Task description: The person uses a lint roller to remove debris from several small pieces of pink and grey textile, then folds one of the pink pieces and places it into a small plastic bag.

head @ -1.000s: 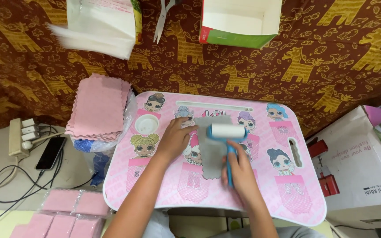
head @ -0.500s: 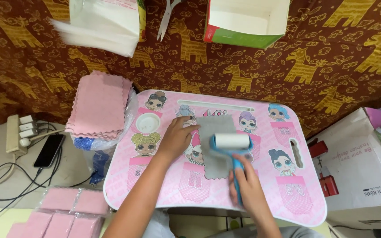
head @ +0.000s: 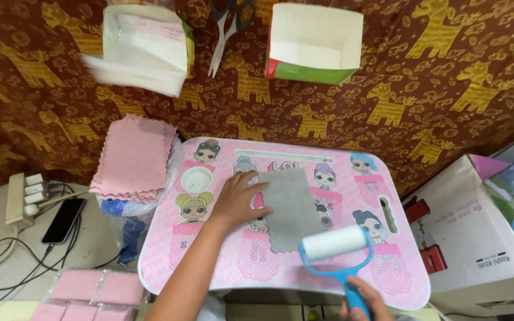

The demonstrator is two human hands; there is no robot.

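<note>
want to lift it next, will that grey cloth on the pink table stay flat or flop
The grey cloth looks thin with wavy edges, so it likely droops. It probably slides easily: the left hand pins its edge. Likely very light.

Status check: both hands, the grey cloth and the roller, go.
Left hand flat on grey cloth, pinning its left edge. Right hand grips blue lint roller at cloth's near corner. Nothing blocking on pink table.
</note>
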